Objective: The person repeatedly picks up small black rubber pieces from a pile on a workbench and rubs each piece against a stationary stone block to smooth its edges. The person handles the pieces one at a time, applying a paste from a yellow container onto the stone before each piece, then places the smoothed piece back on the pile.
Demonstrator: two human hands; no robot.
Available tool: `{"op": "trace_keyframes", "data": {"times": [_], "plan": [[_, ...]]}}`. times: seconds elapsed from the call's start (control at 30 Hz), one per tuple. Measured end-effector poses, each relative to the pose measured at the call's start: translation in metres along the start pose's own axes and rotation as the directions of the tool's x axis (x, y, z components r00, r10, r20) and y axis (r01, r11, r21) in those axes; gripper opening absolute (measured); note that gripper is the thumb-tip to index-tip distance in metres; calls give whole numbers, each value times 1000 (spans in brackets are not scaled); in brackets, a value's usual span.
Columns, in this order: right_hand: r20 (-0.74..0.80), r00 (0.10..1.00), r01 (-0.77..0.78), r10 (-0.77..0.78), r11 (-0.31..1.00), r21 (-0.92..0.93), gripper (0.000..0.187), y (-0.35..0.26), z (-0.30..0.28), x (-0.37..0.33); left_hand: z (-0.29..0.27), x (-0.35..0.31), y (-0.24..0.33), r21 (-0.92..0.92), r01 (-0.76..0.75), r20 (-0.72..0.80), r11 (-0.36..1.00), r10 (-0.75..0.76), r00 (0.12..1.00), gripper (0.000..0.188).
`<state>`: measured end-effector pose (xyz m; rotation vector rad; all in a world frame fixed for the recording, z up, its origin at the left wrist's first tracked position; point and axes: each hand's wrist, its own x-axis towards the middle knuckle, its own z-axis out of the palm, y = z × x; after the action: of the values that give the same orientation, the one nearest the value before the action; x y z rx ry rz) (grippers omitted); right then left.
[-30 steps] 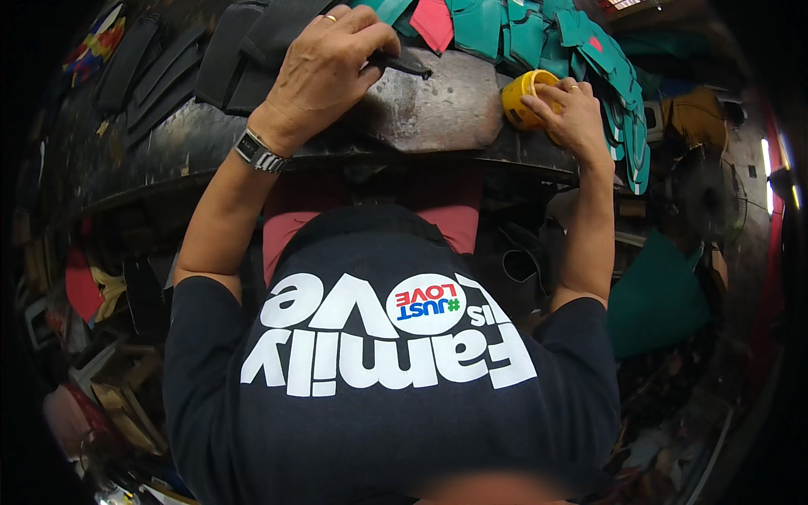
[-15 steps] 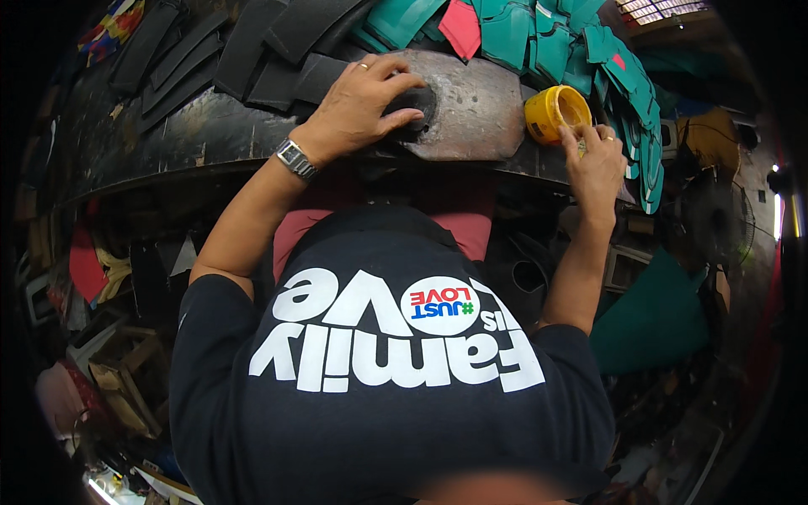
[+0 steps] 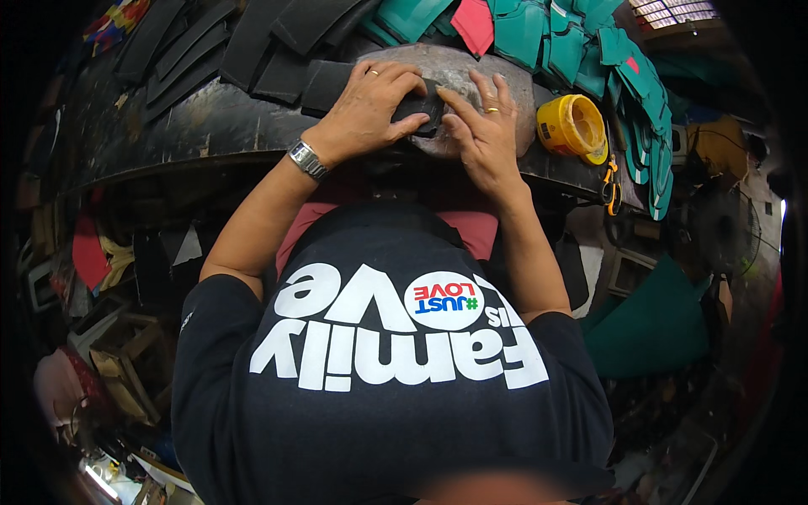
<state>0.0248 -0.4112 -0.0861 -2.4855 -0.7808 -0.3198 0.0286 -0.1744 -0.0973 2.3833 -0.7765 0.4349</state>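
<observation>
Left hand [image 3: 370, 105]: curled over a small black piece [image 3: 421, 105], thumb and fingers closed on it.
Right hand [image 3: 480, 135]: fingertips pressing the same piece.
Black piece: lying on the grey stone slab [image 3: 505, 80].
Yellow pot [image 3: 572, 126]: just right of the slab.

A single head-mounted fisheye view looks steeply down from above the person's chest toward the workbench [image 3: 194, 139] ahead. The dark printed shirt [image 3: 387, 379] fills the lower half at close range; both forearms rise from it to the bench edge. Straight edges curve near the rim, and the corners are black. No second view is supplied.
</observation>
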Motion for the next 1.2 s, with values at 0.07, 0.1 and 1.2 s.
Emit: {"op": "trace_keyframes", "data": {"times": [0.07,0.1,1.2], "plan": [[35,998,-54,58,992,-111,48,2,13,2,1,0,-1,-15,4,8,1000,-4,1000,36],[68,991,-99,112,981,-168,50,4,16,2,2,0,-1,-21,-10,-18,1000,10,1000,36],[-15,995,-103,102,977,-186,58,9,21,10,-17,-3,-9,78,48,-22,996,-46,999,49]]}}
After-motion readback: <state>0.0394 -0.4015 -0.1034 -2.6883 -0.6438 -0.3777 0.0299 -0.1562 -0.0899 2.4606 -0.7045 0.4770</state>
